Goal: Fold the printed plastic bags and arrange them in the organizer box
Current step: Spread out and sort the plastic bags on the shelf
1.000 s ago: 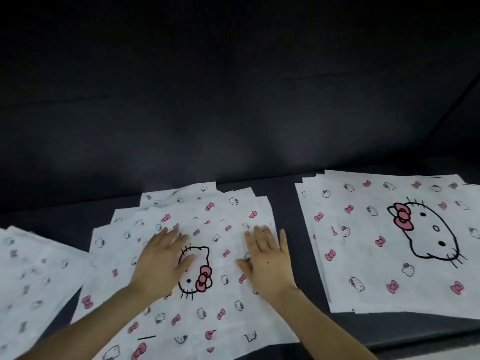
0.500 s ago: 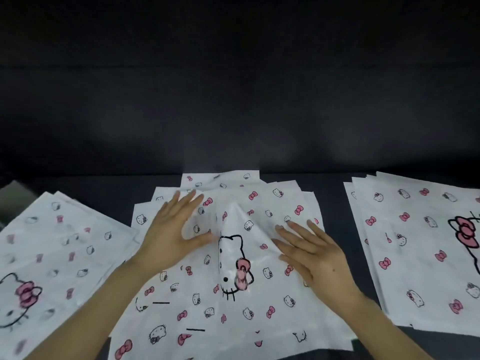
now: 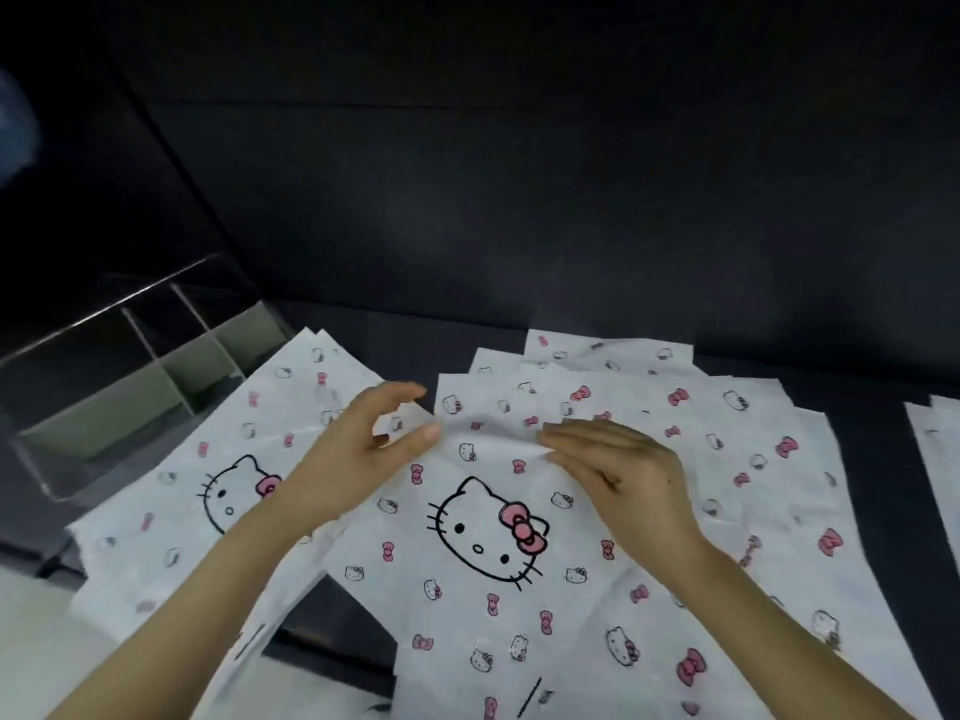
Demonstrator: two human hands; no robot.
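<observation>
The left grip (image 3: 358, 459) is curled, its forefinger and thumb pinching the far left corner of the top bag (image 3: 488, 537), and a thin translucent flap of plastic shows between the two digits. The right grip (image 3: 634, 480) lies on the same bag just to the right of the left grip, with its fingers (image 3: 571, 433) stretched nearly straight toward the left grip. Their tips sit at a raised crease along the bag's far edge. The thumb is hidden beneath the hand, so whether this grip pinches the plastic or only presses on it cannot be told.

The top bag spreads from both grips back toward the person, white with small pink bows and a large cat face with a pink bow between the two wrists. It rests on the middle stack (image 3: 727, 407) of like bags, which fans out beyond and to the right of the right grip. Under the left forearm lies the left stack (image 3: 234, 459). Beyond and to the left of the left grip stands the organizer box (image 3: 104, 415), clear-walled with dividers, touching the far corner of the left stack. Well to the right of the right grip, across a dark strip of surface (image 3: 872, 459), the edge of the right stack (image 3: 935, 459) shows.
</observation>
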